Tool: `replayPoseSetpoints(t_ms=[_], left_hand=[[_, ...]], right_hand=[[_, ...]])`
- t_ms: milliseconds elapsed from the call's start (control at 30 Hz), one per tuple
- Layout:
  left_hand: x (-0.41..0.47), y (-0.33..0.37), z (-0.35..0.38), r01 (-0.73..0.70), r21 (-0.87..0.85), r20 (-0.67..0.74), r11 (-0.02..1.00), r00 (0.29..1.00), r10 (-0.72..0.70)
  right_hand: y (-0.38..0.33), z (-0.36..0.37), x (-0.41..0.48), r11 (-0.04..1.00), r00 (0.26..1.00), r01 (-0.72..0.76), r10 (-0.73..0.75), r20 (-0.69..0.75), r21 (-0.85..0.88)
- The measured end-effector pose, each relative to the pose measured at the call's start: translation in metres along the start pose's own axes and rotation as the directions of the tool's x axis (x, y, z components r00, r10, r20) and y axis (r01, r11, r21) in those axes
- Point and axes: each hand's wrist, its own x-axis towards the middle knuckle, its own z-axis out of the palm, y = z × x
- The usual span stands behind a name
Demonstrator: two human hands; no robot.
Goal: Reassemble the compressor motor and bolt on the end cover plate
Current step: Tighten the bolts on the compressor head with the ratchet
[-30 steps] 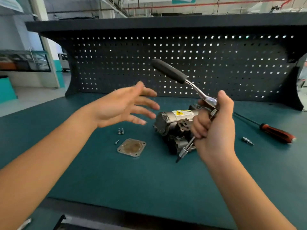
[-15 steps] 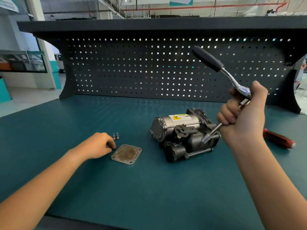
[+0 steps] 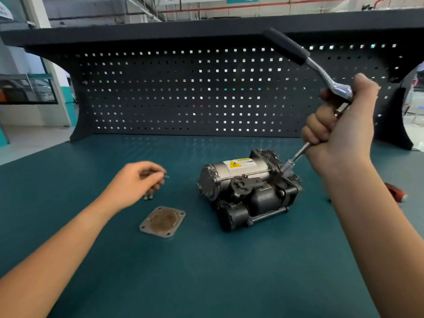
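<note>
The compressor (image 3: 247,189) sits on the green bench (image 3: 183,283), a bit right of the middle. It has a yellow sticker on its silver top.

The right hand (image 3: 339,134) is up above the compressor's right end. Its fingers are wrapped tight round the ratchet (image 3: 321,74), just under the shiny head. The black grip points up and left. A thin bar pokes down out of the fist to the compressor's back right part; I cannot tell if it touches.

The left hand (image 3: 137,180) hangs left of the compressor with its fingers curled, pinching a bolt (image 3: 167,176), which looks blurry. Just below it, loose bolts (image 3: 148,197) lie on the bench. The plate (image 3: 163,221) lies flat nearby, apart from the compressor.

A red handle (image 3: 397,192) peeks out behind the right arm.
</note>
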Motion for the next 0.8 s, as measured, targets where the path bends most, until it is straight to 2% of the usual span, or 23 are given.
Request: replayPoseSetpoints(t_ms=[67,167,267,433,500,667,800], left_hand=[[0.004,0.035,0.014,-0.021,-0.160,0.087,0.987,0.996,0.035],[0.011,0.077,0.041,-0.052,-0.234,0.265,0.971,0.957,0.115],[0.021,0.099,0.066,-0.122,-0.125,0.361,0.985,0.919,0.159],[0.035,0.104,0.087,-0.282,0.153,0.428,0.947,0.883,0.194],[0.038,0.102,0.088,-0.298,0.223,0.432,0.928,0.884,0.180],[0.043,0.099,0.088,-0.316,0.200,0.391,0.927,0.894,0.220],[0.042,0.098,0.093,-0.393,0.226,0.411,0.891,0.868,0.279]], right_hand=[[-0.003,0.004,0.004,0.999,1.000,0.012,-0.012,0.020,0.044],[-0.003,0.008,0.009,0.996,0.998,0.040,-0.043,0.035,0.077],[0.002,0.007,0.012,0.996,0.998,0.049,-0.052,0.033,0.081],[0.007,0.004,0.016,0.999,0.998,0.024,-0.026,0.049,0.038],[0.010,0.004,0.016,0.999,0.998,0.019,-0.020,0.054,0.028],[0.016,0.006,0.017,1.000,0.999,0.001,-0.001,0.050,-0.001],[0.020,0.008,0.016,1.000,0.998,-0.004,0.004,0.058,-0.001]])
